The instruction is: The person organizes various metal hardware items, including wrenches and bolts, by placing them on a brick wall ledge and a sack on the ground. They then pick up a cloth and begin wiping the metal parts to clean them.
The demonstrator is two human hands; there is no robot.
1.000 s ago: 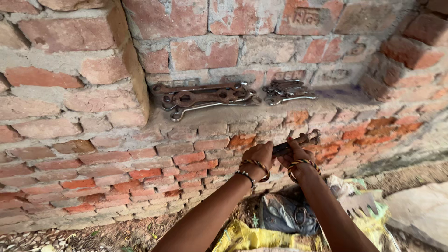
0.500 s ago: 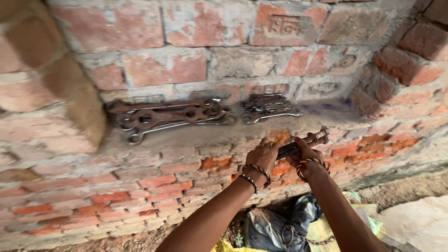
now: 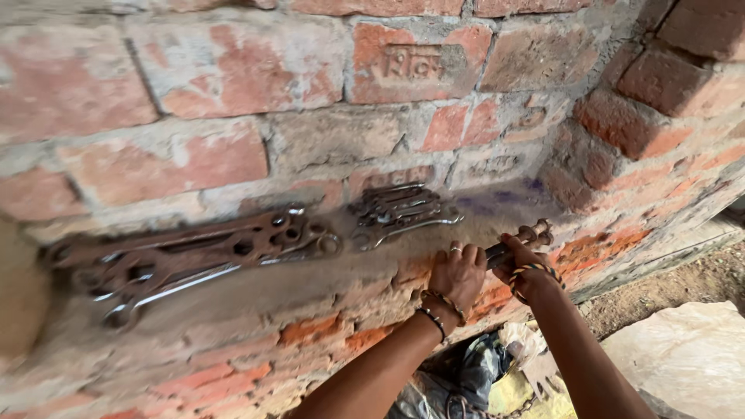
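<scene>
Below the brick ledge [image 3: 326, 310], both forearms rise toward its front edge. Left hand [image 3: 458, 275] is clenched around the near end of a dark metal tool [image 3: 516, 242]; right hand [image 3: 521, 264] grasps the same tool just beside it. Beyond, on the ledge, lie a cluster of spanners [image 3: 400, 211] and, farther left, long rusty wrenches [image 3: 194, 252], against the brick wall [image 3: 233, 101].

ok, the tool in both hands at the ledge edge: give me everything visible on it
The tool is a dark metal bar, rusty brown at its far end, where it looks knobbed or jointed; its exact kind cannot be told. It lies roughly level, tilted up to the right, over the front edge of the brick ledge. The left hand wraps its near end, the right hand grips its middle. Most of the shaft is hidden by fingers.
</scene>
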